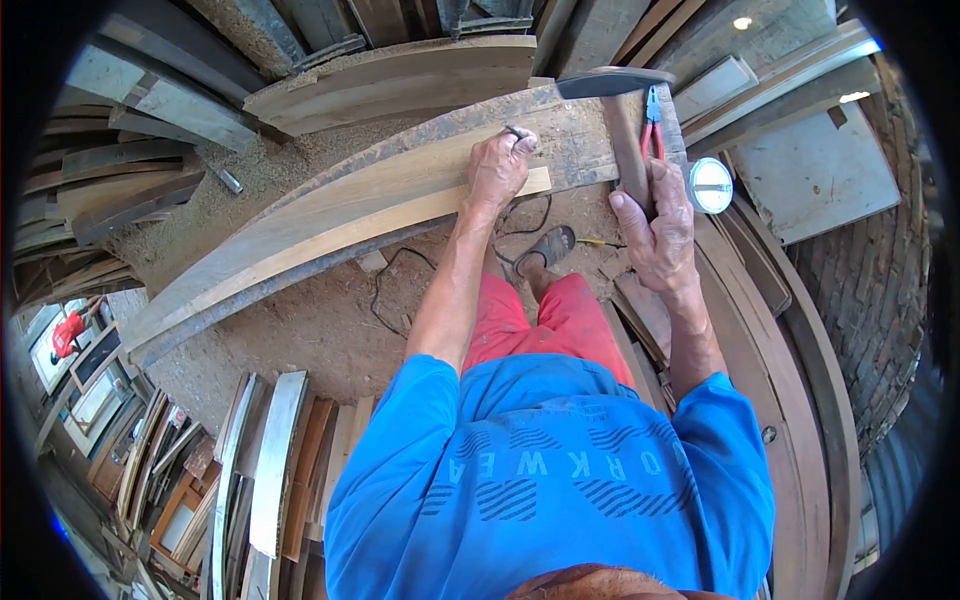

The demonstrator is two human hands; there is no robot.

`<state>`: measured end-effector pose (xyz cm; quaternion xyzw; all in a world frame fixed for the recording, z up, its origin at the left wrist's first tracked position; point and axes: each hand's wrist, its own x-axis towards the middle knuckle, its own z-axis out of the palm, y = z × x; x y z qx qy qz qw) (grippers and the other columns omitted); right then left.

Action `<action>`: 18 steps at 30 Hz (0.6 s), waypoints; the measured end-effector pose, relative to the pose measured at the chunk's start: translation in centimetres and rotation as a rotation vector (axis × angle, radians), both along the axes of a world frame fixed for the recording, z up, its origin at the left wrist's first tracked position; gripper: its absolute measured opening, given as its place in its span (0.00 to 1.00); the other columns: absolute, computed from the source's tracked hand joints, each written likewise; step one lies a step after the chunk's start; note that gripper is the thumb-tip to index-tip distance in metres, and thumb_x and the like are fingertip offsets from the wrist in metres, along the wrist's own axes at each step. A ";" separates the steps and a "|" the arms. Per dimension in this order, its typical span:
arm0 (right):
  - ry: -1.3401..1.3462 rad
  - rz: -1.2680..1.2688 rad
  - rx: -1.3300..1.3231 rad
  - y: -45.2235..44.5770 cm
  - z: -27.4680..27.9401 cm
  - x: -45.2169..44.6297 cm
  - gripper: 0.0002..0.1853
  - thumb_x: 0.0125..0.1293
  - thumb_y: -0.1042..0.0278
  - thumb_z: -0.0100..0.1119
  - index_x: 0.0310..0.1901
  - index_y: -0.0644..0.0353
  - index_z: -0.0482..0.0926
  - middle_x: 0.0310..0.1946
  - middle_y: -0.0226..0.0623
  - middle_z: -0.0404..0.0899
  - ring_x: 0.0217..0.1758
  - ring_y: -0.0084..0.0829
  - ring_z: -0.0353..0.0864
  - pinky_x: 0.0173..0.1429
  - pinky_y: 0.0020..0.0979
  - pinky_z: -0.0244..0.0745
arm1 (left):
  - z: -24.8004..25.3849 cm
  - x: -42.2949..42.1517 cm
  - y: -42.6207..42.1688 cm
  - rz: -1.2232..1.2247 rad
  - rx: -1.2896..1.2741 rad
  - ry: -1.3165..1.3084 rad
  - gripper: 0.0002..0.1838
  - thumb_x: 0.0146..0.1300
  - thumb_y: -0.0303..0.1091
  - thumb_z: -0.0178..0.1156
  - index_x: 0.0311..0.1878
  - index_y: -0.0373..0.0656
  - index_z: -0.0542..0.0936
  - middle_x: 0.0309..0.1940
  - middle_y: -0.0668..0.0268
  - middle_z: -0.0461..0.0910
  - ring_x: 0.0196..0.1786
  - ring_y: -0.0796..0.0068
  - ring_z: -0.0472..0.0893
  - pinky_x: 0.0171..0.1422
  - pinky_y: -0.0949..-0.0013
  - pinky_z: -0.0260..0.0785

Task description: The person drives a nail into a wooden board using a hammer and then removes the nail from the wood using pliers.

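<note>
My right hand (660, 225) is closed round the wooden handle of a hammer (628, 150). Its long dark head lies across the far end of the workbench (585, 150). My left hand (498, 170) is a fist over a long curved board (370, 185), wrapped round a short dark rod (517, 132) whose end pokes out by the thumb; its kind is not clear. Just beyond the right hand are pliers (652, 125) with red handles and blue jaws. Right of that hand stands a round white-topped tin (710, 186).
A curved plank (400, 80) stands behind the bench amid sawdust. Stacked boards (280, 460) fill the lower left, and long curved timbers (790, 380) lie at the right. A black cord (385, 275) runs over the floor. Another person (68, 333) in red is far left.
</note>
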<state>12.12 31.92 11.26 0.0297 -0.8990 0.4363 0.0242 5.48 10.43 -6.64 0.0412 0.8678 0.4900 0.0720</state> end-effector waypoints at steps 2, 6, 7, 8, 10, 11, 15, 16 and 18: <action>-0.091 0.035 0.027 0.0 0.5 0.0 0.20 0.72 0.72 0.69 0.60 0.67 0.73 0.39 0.50 0.80 0.37 0.48 0.83 0.45 0.41 0.78 | 0.1 0.3 0.0 -0.015 -0.021 0.049 0.11 0.75 0.37 0.64 0.47 0.40 0.89 0.36 0.54 0.91 0.42 0.54 0.91 0.49 0.56 0.81; -0.196 0.112 -0.029 -0.4 1.5 -1.0 0.27 0.74 0.71 0.65 0.72 0.61 0.71 0.46 0.54 0.84 0.44 0.59 0.86 0.52 0.48 0.81 | 0.4 0.0 0.2 -0.035 -0.076 0.058 0.11 0.74 0.39 0.65 0.47 0.42 0.89 0.39 0.53 0.90 0.44 0.49 0.90 0.50 0.54 0.81; -0.180 0.146 0.034 -0.5 1.6 -1.3 0.28 0.74 0.71 0.65 0.74 0.59 0.71 0.48 0.55 0.85 0.47 0.57 0.87 0.53 0.48 0.81 | 0.6 0.1 0.3 -0.035 -0.087 0.051 0.11 0.74 0.39 0.65 0.46 0.43 0.89 0.39 0.53 0.90 0.44 0.49 0.90 0.50 0.53 0.81; -0.162 0.180 0.098 -0.5 1.6 -1.8 0.29 0.75 0.71 0.64 0.76 0.57 0.71 0.51 0.56 0.85 0.50 0.55 0.88 0.55 0.48 0.81 | 0.4 0.2 0.4 -0.035 -0.092 0.047 0.10 0.74 0.39 0.66 0.46 0.43 0.89 0.40 0.52 0.90 0.44 0.49 0.90 0.50 0.53 0.81; -0.123 0.221 0.162 -0.7 1.5 -2.3 0.32 0.76 0.70 0.63 0.79 0.53 0.69 0.54 0.57 0.85 0.53 0.54 0.88 0.56 0.49 0.81 | 0.2 0.1 0.5 -0.031 -0.105 0.046 0.10 0.74 0.39 0.66 0.46 0.44 0.89 0.40 0.52 0.90 0.45 0.47 0.89 0.49 0.51 0.80; -0.110 0.228 0.164 -0.9 1.5 -2.3 0.33 0.76 0.70 0.63 0.80 0.51 0.68 0.54 0.56 0.86 0.53 0.55 0.88 0.56 0.49 0.82 | 0.1 0.2 0.4 -0.033 -0.102 0.051 0.10 0.73 0.39 0.66 0.45 0.43 0.89 0.40 0.52 0.89 0.45 0.47 0.89 0.49 0.51 0.80; -0.532 0.325 0.470 -1.7 1.8 -4.2 0.34 0.75 0.72 0.61 0.81 0.44 0.68 0.56 0.57 0.85 0.55 0.58 0.87 0.60 0.49 0.82 | 0.2 0.0 0.7 -0.071 -0.098 0.125 0.09 0.72 0.38 0.65 0.43 0.43 0.87 0.38 0.53 0.88 0.43 0.45 0.88 0.47 0.48 0.79; -0.580 0.337 0.495 -1.8 1.9 -5.0 0.35 0.74 0.76 0.59 0.81 0.40 0.69 0.57 0.60 0.84 0.56 0.60 0.86 0.62 0.49 0.81 | 0.0 -0.1 0.6 -0.085 -0.102 0.155 0.08 0.72 0.37 0.64 0.42 0.43 0.86 0.37 0.53 0.88 0.42 0.44 0.87 0.46 0.46 0.79; -0.382 0.285 0.302 -1.6 2.3 -4.8 0.35 0.74 0.77 0.59 0.80 0.43 0.70 0.57 0.60 0.84 0.56 0.60 0.86 0.62 0.49 0.81 | -0.1 -0.3 0.5 -0.091 -0.106 0.136 0.09 0.72 0.38 0.65 0.43 0.42 0.86 0.39 0.52 0.88 0.43 0.45 0.88 0.47 0.48 0.79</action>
